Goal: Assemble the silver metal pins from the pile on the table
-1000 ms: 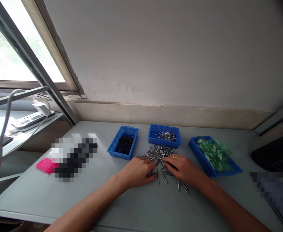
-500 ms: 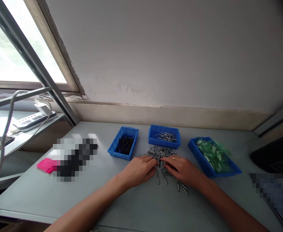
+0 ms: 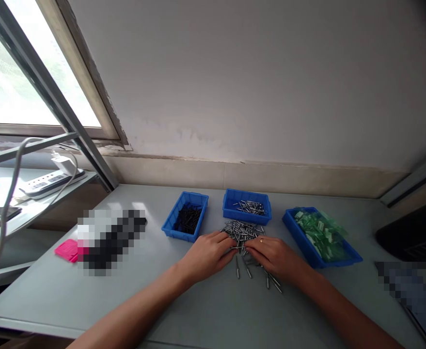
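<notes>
A loose pile of slim metal pins with thicker ends (image 3: 244, 229) lies on the grey table, in front of the middle blue tray. At its near left edge my left hand (image 3: 211, 254) is closed in a pinch, with a pin showing at the fingertips. My right hand (image 3: 276, 257), a ring on one finger, faces it across a small gap. Its thumb and fingers are pressed together, and what they hold is too small to make out. Several pins (image 3: 247, 267) lie scattered below and between the hands, some partly under the right one.
The middle blue tray (image 3: 228, 212) holds more metal pins. To its left a blue tray (image 3: 168, 226) contains dark thin pieces; the right blue tray (image 3: 309, 257) has green plastic packets (image 3: 322, 232). A pink item (image 3: 67, 250) lies left, a power strip (image 3: 47, 183) on the side shelf.
The right thumb and fingers have closed together at the pile's edge. My left hand has hardly shifted, and a pin now shows more clearly at its fingertips.
</notes>
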A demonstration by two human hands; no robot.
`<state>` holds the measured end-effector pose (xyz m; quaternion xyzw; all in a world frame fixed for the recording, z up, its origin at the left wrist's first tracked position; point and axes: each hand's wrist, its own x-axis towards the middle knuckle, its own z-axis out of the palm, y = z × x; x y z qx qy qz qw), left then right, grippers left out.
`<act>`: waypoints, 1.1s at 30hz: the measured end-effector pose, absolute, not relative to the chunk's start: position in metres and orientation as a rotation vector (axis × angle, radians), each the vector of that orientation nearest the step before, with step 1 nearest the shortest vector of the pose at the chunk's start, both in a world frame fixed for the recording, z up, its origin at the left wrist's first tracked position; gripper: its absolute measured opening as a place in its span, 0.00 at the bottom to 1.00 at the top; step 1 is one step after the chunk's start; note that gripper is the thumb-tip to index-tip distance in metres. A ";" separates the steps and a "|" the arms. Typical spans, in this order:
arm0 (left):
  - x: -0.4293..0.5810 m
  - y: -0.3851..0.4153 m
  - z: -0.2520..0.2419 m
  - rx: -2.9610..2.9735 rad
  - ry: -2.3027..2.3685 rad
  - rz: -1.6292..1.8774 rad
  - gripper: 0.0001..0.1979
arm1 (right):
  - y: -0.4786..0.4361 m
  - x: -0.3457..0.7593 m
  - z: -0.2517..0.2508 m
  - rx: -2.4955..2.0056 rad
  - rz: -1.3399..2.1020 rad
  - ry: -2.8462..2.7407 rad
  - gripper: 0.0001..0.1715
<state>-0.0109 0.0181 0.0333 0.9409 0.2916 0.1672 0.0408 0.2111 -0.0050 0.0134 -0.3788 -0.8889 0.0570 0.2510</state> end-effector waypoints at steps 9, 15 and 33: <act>-0.011 0.020 0.032 2.869 0.900 0.565 0.10 | -0.005 0.211 0.012 -1.038 0.119 -2.430 0.13; -0.011 0.019 0.031 2.796 0.983 0.659 0.10 | -0.004 0.213 0.010 -1.006 0.052 -2.373 0.12; -0.011 0.019 0.031 2.764 0.904 0.829 0.11 | -0.006 0.210 0.012 -1.063 0.083 -2.451 0.12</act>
